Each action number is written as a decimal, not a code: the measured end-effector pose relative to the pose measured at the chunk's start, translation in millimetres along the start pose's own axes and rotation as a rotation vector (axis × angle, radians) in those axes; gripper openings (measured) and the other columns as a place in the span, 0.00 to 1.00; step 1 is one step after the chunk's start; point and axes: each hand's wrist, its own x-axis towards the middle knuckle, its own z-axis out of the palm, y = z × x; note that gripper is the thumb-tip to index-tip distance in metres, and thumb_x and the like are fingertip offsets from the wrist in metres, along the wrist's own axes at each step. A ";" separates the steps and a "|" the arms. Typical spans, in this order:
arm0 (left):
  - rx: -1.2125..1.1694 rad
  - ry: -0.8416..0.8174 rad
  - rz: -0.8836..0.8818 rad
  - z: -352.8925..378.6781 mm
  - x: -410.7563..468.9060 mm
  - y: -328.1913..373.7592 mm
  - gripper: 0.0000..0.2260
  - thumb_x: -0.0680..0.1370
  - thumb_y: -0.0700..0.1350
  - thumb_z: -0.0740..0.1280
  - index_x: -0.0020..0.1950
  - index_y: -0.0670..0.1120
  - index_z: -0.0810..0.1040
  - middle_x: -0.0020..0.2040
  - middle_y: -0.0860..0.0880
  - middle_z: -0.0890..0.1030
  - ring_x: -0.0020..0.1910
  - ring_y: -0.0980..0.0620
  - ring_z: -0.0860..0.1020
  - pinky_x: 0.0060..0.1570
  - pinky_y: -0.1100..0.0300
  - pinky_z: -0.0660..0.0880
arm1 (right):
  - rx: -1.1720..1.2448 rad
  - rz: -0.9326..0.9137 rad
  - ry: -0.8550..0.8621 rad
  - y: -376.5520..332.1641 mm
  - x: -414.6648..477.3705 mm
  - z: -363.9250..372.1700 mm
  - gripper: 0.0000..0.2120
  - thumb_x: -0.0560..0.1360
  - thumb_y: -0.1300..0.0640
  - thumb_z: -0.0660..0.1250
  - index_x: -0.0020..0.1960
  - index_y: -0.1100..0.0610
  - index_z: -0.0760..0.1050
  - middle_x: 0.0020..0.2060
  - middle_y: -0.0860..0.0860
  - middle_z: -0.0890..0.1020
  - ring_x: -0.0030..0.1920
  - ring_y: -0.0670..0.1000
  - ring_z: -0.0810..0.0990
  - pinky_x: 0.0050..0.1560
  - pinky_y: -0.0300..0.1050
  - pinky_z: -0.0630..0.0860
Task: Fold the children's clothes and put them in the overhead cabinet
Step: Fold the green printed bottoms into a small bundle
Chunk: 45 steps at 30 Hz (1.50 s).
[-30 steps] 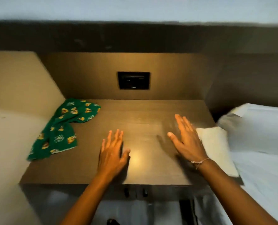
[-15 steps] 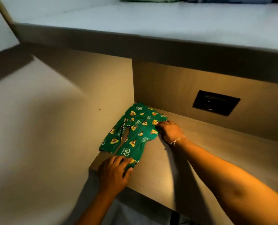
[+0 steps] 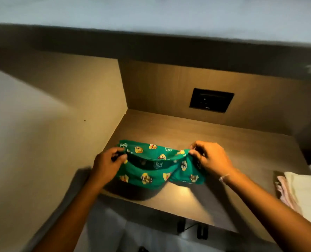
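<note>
Small green children's trousers [image 3: 151, 171] with yellow cartoon prints hang a little above the brown wooden shelf [image 3: 214, 142], near its left front corner. My left hand [image 3: 107, 164] pinches the left end of the waistband. My right hand [image 3: 211, 159] pinches the right end, and the cloth is stretched between both. The legs sag below, bunched, casting a shadow on the shelf. The underside of the overhead cabinet [image 3: 151, 44] spans the top of the view.
A black wall socket [image 3: 211, 100] sits in the back panel. A side panel [image 3: 69, 106] closes the shelf on the left. Folded cream and pink cloth [image 3: 304, 193] lies at the shelf's right edge. Cables [image 3: 191, 228] hang under the front edge.
The trousers lay on the shelf's left side with my hands coming onto them. Now both hands have gripped the waistband and lifted the garment off the shelf toward me.
</note>
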 end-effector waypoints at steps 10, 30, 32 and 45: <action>-0.315 0.072 0.262 26.0 93.9 152.4 0.16 0.74 0.32 0.66 0.49 0.53 0.82 0.47 0.51 0.84 0.41 0.59 0.82 0.36 0.66 0.80 | 0.033 0.116 0.458 -6.5 5.0 -111.9 0.07 0.75 0.48 0.66 0.48 0.47 0.81 0.42 0.46 0.85 0.43 0.49 0.82 0.43 0.45 0.78; 0.606 -0.618 0.707 198.1 53.9 130.6 0.24 0.81 0.54 0.51 0.76 0.47 0.62 0.77 0.45 0.62 0.76 0.46 0.60 0.73 0.43 0.59 | -0.157 0.569 0.043 62.9 -163.5 17.5 0.32 0.79 0.37 0.51 0.78 0.51 0.53 0.78 0.52 0.56 0.78 0.54 0.51 0.77 0.55 0.53; 0.766 -0.670 0.725 235.2 67.6 138.6 0.27 0.83 0.57 0.48 0.79 0.47 0.51 0.80 0.45 0.51 0.78 0.46 0.49 0.76 0.43 0.52 | -0.215 0.613 -0.017 63.6 -163.9 33.5 0.35 0.78 0.34 0.44 0.79 0.51 0.43 0.79 0.52 0.44 0.78 0.54 0.39 0.77 0.57 0.43; 0.728 -0.625 0.512 230.1 85.4 82.2 0.35 0.78 0.67 0.44 0.79 0.50 0.42 0.80 0.47 0.43 0.78 0.48 0.41 0.75 0.44 0.39 | -0.331 0.536 -0.150 67.4 -169.1 39.4 0.37 0.77 0.33 0.38 0.79 0.52 0.37 0.79 0.52 0.39 0.77 0.54 0.33 0.76 0.61 0.38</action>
